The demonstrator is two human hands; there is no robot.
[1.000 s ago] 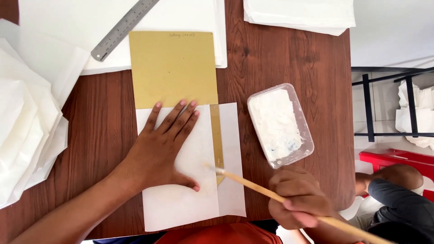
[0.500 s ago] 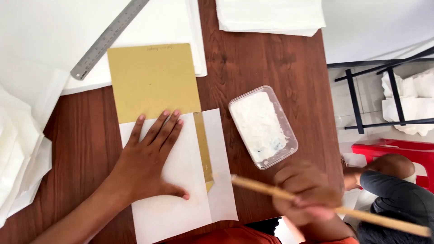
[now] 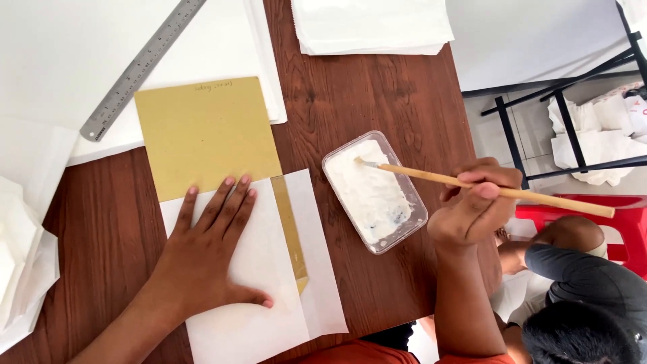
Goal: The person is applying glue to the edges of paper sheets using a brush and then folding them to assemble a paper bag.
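My left hand [image 3: 202,263] lies flat, fingers spread, pinning the white paper [image 3: 269,296] over the yellow card [image 3: 202,135]. Right of it, my right hand [image 3: 472,205] grips the brush [image 3: 485,189], tip dipped in the paste tub [image 3: 374,192]. The flap looks folded but not yet pasted.

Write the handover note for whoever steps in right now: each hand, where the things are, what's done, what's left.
Left hand: flat, fingers spread, pressing the white paper over the yellow card on the wooden table.
Right hand: gripping the wooden brush, tip dipped in the tray of white paste to the right of the paper.
Done: the paper's left part is folded over the card; a narrow card strip and the right flap lie uncovered.
Left: the right flap is not yet folded over.
Steel ruler lies top left, unused.
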